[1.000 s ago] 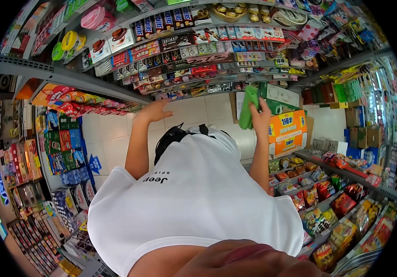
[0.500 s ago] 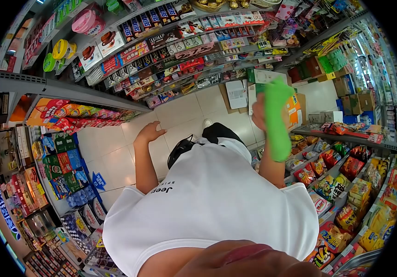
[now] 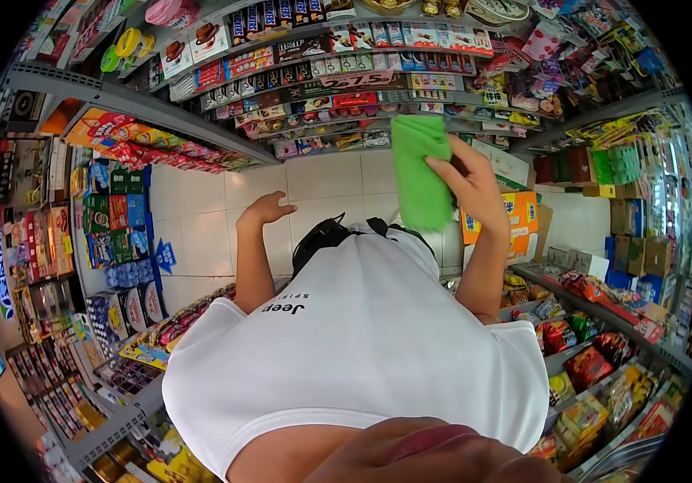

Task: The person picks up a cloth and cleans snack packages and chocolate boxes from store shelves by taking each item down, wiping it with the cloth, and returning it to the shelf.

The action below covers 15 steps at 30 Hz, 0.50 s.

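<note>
My right hand (image 3: pixel 475 183) is closed on a folded bright green cloth (image 3: pixel 421 173), with the thumb across its near face. The cloth hangs upright in front of my body, its lower end slightly blurred. Behind it are the tiled floor and the lower edge of the snack shelves. My left hand (image 3: pixel 265 208) hangs in the air over the floor tiles, thumb and fingers apart, holding nothing. Nearest to it is a black bag-like item (image 3: pixel 314 245) at my waist, which it does not touch.
Shelves of chocolate and candy (image 3: pixel 346 60) stand ahead. A rack of red snack packs (image 3: pixel 141 141) is at the left, beside stacked drink packs (image 3: pixel 117 213). An orange carton (image 3: pixel 515 221) sits on the floor at the right, near bins of bagged snacks (image 3: pixel 587 366).
My right hand has swung left with the green cloth, which now shows its broad side. My left hand stays open at about the same place. The view has shifted slightly.
</note>
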### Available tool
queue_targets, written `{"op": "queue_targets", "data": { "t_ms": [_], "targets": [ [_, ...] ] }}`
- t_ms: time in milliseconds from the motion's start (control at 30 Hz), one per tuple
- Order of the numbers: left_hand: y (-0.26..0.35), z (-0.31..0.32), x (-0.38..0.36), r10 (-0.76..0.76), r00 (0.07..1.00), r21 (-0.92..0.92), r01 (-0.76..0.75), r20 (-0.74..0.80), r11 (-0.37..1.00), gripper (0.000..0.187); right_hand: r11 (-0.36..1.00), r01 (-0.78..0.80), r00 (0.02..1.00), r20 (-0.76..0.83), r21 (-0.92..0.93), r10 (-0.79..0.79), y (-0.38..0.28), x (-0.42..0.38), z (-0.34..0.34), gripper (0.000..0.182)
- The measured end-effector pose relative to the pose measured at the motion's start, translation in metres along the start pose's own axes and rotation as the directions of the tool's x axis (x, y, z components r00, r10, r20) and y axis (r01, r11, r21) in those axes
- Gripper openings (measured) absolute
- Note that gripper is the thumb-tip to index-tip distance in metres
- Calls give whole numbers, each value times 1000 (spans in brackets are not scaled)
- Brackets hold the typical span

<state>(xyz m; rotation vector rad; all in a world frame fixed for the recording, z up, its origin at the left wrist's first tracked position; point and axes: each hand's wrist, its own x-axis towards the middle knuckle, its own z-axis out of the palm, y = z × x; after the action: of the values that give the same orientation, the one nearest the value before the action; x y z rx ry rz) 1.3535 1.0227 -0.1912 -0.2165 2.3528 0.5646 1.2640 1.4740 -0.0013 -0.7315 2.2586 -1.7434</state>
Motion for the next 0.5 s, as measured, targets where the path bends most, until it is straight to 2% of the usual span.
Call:
{"op": "queue_targets", "data": {
  "t_ms": [33, 100, 133, 167, 200, 233, 300, 333, 367, 400, 500],
  "targets": [
    [13, 6, 5, -8, 999, 11, 8, 34, 1000, 76, 996, -15, 996, -92, 85, 23, 4, -6, -11, 31],
    [41, 13, 16, 124, 991, -24, -126, -54, 992, 75, 966, -27, 962, -258, 257, 95, 2, -22, -32, 27],
    [55, 16, 23, 186, 977, -37, -191, -108, 981, 75, 564, 141, 981, -37, 814, -192, -1, -26, -48, 30],
    [72, 19, 25, 217, 965, -50, -226, -147, 973, 74, -109, -15, 855, -44, 994, -517, -6, -27, -62, 33],
    [91, 18, 26, 248, 951, -57, -262, -187, 963, 74, -392, -108, 700, -211, 913, -682, -12, -24, -67, 36],
    [108, 18, 26, 280, 933, -61, -300, -228, 952, 73, -305, -137, 745, -105, 942, -659, -7, -24, -75, 35],
    [134, 20, 25, 301, 935, -64, -317, -187, 946, 69, -116, -204, 808, 100, 972, -581, 16, -27, -98, 32],
    [141, 22, 25, 314, 935, -68, -329, -167, 942, 68, 126, 68, 925, -15, 990, -381, 40, -46, -104, 32],
    [145, 25, 27, 300, 943, -77, -314, -146, 946, 68, 537, 191, 981, -138, 821, -137, 65, -65, -110, 32],
    [146, 30, 29, 285, 950, -90, -297, -127, 951, 68, 798, 69, 965, -243, 598, 99, 90, -84, -116, 35],
    [137, 44, 30, 216, 974, -25, -218, -75, 976, 70, 576, 96, 973, -200, 812, 119, 120, -92, -134, 32]
  ]
}}
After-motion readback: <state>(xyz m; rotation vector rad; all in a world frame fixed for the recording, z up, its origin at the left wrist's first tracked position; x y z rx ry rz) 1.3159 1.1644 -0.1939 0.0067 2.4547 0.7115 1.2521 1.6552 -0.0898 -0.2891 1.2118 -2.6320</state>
